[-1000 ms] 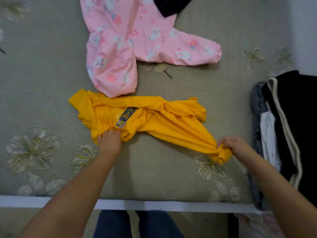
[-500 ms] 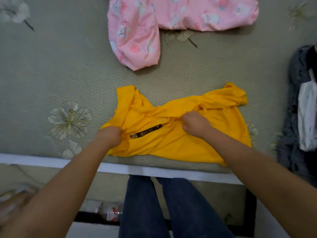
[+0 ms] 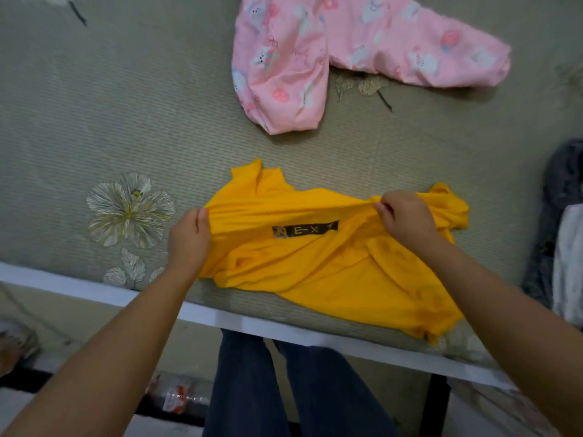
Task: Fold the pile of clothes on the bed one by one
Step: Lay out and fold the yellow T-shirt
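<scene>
A crumpled yellow T-shirt with a dark printed label lies near the bed's front edge. My left hand grips its left edge. My right hand pinches a fold of the cloth near the upper right, and the fabric is stretched taut between the two hands. The shirt's lower right corner hangs toward the mattress edge.
Pink printed pyjamas lie spread at the back of the bed. A pile of dark and white clothes sits at the right edge. The white bed frame runs along the front, with my legs below it.
My right hand went from the shirt's right end to its middle, then to the upper right, drawing the cloth taut. The left hand kept its grip. The camera tilted down and left.
</scene>
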Demonstrator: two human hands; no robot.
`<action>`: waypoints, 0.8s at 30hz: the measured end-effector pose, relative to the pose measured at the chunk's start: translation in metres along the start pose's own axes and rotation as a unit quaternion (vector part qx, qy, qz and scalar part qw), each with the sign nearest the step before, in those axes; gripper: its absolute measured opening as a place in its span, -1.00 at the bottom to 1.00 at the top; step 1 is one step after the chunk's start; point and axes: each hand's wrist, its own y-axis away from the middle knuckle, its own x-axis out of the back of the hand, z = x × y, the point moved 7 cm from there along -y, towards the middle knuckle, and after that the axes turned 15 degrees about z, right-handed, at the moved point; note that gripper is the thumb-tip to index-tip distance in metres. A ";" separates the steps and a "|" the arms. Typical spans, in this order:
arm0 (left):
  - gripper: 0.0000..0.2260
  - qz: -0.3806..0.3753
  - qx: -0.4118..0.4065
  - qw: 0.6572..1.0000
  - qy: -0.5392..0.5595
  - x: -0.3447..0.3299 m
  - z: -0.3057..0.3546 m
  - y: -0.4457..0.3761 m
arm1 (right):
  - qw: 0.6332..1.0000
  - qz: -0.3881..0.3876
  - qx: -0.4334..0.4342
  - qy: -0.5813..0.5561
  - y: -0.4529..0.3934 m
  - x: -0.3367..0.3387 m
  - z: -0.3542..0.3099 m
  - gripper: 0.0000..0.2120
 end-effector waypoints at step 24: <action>-0.69 -0.283 0.055 0.957 0.022 0.007 -0.023 0.069 | 0.988 -0.091 0.047 -0.112 0.059 -0.062 -0.055 -0.75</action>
